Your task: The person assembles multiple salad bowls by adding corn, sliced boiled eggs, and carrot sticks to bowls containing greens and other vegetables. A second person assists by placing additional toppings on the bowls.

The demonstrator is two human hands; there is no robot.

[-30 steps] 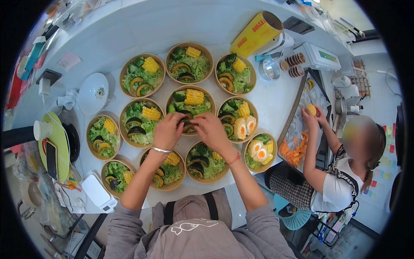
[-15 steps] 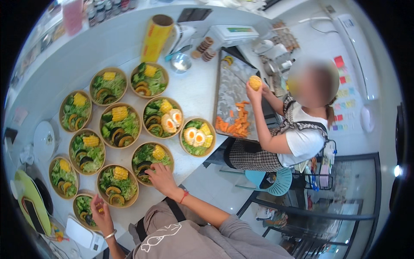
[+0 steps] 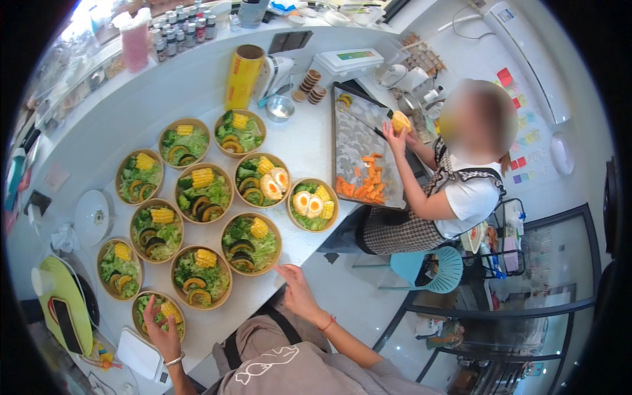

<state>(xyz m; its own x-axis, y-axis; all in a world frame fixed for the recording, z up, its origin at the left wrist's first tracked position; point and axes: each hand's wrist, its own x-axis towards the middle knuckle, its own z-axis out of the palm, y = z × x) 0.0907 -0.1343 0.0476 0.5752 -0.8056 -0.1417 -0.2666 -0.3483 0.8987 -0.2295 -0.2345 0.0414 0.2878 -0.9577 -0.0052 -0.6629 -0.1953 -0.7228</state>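
Observation:
My left hand (image 3: 163,334) is over the front-left salad bowl (image 3: 141,321), thumb and fingers apart, partly covering its lettuce and corn. Nothing shows in its grasp. At the table's front edge, my right hand (image 3: 300,293) has its fingers stretched out and holds nothing. Its fingertips are close beside a round brown bowl (image 3: 251,243) of lettuce, broccoli, corn and pumpkin slices. Several similar bowls stand in loose rows. Halved soft-boiled eggs (image 3: 272,184) lie in one bowl, and more egg halves (image 3: 308,204) top the rightmost bowl.
A co-worker on the right holds a yellow round piece (image 3: 400,122) above a lined baking tray (image 3: 352,148) with orange chunks. A yellow film roll (image 3: 244,78) and metal cup (image 3: 280,108) stand behind. A white scale (image 3: 139,354) and green board (image 3: 64,309) lie at left.
My right hand has drawn back from the pumpkin slices in the bowl to the table's front edge. My left hand stays over the front-left bowl. The whole view has shifted slightly.

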